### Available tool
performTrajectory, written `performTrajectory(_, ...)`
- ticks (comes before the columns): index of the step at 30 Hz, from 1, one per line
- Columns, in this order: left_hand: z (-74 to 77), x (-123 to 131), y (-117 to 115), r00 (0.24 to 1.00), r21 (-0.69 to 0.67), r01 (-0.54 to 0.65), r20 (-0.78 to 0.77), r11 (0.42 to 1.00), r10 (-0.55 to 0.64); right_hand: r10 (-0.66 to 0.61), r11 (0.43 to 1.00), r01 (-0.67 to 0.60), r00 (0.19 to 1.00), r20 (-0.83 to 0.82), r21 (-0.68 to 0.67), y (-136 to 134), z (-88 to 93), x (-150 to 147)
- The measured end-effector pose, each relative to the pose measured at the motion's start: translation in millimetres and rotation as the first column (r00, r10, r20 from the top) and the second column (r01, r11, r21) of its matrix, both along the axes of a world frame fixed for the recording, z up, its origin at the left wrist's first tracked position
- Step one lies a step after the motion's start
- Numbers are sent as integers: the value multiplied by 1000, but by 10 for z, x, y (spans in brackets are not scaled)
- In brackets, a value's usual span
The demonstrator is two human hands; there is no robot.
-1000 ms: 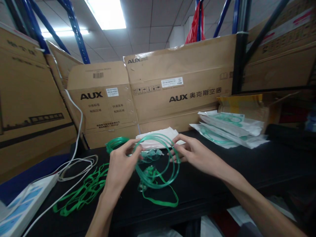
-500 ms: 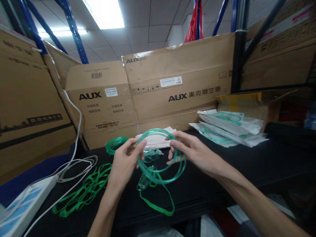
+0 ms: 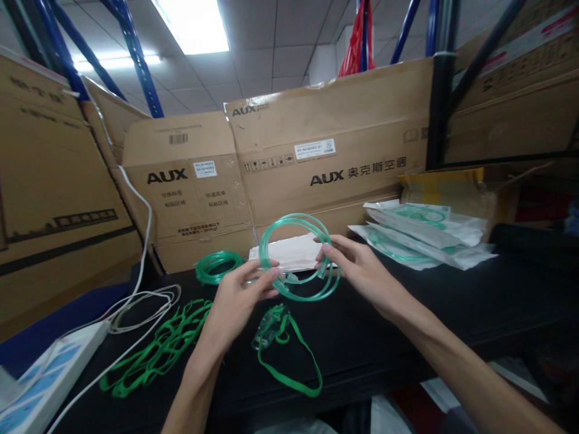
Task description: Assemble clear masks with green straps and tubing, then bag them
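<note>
A coil of clear green tubing [image 3: 312,296] is held up above the black table between both hands. My left hand [image 3: 242,295] pinches its left side, thumb against the loops. On the right side of the coil, the thumb and fingers of my right hand [image 3: 355,265] are closed on it. Below the coil lies a clear mask [image 3: 270,325] with a green elastic strap [image 3: 294,377]. Another green tubing coil [image 3: 217,266] rests behind my left hand. White paper packets [image 3: 289,252] lie behind the held coil, partly hidden by it.
A tangle of green straps [image 3: 158,349] lies left of my left arm, beside white cables [image 3: 149,301] and a power strip [image 3: 54,374]. Sealed pouches with green tubing [image 3: 420,238] are stacked at the right. Cardboard boxes [image 3: 325,120] wall off the back.
Both hands have raised the tubing coil slightly and tipped it, so its loops sit higher and closer together. The mask below is now less covered.
</note>
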State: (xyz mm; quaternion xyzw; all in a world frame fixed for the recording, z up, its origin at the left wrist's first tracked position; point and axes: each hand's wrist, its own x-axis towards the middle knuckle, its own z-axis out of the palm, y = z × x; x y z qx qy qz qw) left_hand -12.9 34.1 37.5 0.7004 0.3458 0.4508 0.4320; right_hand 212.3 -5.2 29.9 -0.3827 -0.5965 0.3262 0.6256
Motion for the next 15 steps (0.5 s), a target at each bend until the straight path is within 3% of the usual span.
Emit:
performTrajectory(5, 37, -127, 45, 987, 49, -147, 69, 988, 143, -105, 994, 109, 986, 131, -26, 129, -100, 57)
performTrajectory(9, 77, -376, 121, 952, 99, -297, 114, 950, 285, -289, 957, 278, 925, 245, 78, 232, -179, 110)
performTrajectory(15, 272, -743, 524, 874, 122, -484, 127, 867, 470, -327, 944, 302, 910, 256, 133, 284, -210, 120)
